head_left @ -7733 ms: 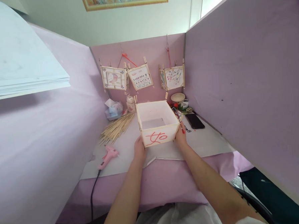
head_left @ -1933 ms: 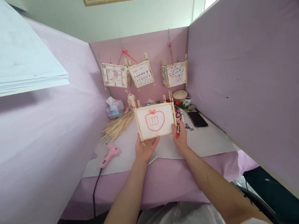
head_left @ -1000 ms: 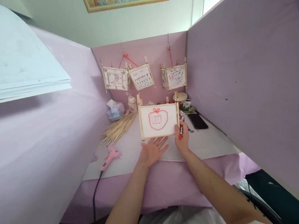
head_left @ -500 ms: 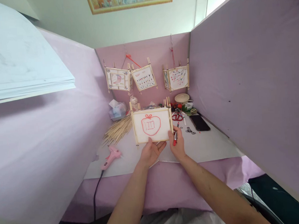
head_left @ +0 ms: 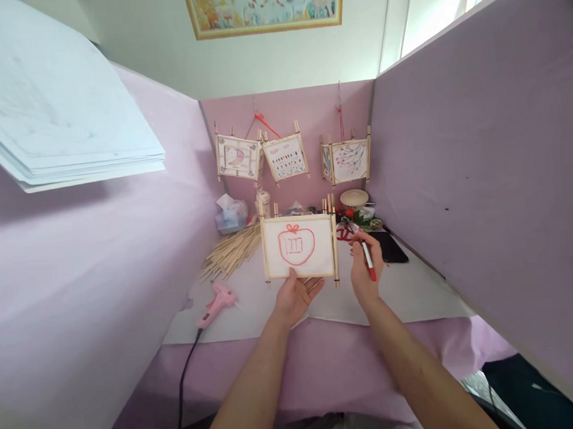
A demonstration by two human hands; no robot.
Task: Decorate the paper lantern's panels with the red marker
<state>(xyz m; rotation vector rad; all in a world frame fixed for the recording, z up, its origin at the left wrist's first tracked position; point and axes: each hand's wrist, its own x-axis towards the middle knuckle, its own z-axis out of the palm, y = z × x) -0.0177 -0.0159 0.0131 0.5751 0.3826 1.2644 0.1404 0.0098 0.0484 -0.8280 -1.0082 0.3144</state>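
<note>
lifted off the lower right edge of a stick-framed lantern (head_left: 323,254) since the earlier frame, a person's right hand (head_left: 367,274) now stands apart from it, right of center, its fingers closed around a red-and-white marker (head_left: 368,258). the lantern is at the center of the frame, its white front panel facing the camera with a red drawing (head_left: 296,245) on it. the left hand (head_left: 293,297) alone holds it from below, thumb against the front lower edge and fingers spread underneath. just behind the right hand, a black smartphone (head_left: 394,250) lies on the white-covered tabletop (head_left: 330,308), with red-handled scissors (head_left: 344,232) nearby. at lower left rests a pink glue gun (head_left: 217,304), its cord trailing down; above it fans a pile of thin wooden sticks (head_left: 231,252), near a tissue pack (head_left: 232,216). three decorated panels, one with a moon picture (head_left: 238,156), one with rows of small figures (head_left: 286,158) and one with a flowering branch (head_left: 351,162), hang across the upper middle, beneath a gold-framed painting (head_left: 267,31).
</note>
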